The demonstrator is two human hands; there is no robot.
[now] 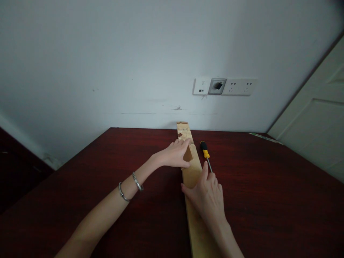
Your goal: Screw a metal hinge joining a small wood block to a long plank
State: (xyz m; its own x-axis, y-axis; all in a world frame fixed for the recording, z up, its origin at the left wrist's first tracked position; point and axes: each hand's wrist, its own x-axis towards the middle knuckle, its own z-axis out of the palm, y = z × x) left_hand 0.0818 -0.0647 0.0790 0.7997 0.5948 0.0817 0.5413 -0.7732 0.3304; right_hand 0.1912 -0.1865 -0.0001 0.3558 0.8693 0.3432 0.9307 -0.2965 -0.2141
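Note:
A long, narrow wooden board (197, 215) lies lengthwise across the dark red tabletop, its rough, chipped far end near the wall. My left hand (174, 154) rests on the board's far half, thumb and index finger spread apart around a brown patch (187, 154). I cannot tell whether that patch is a recess or a stain. Closer to me, my right hand (209, 193) straddles the board, thumb at its left edge and fingers along its right edge. Just beyond the right fingertips lies a screwdriver (205, 150) with a black and yellow handle; its tip is hidden behind that hand.
The dark red table (268, 186) meets a pale wall (150, 64) at its back edge. Sockets and a switch plate (239, 87) are set in the wall. A white panelled door (314, 125) stands at the right. A pale strip (264, 138) lies by the back right corner.

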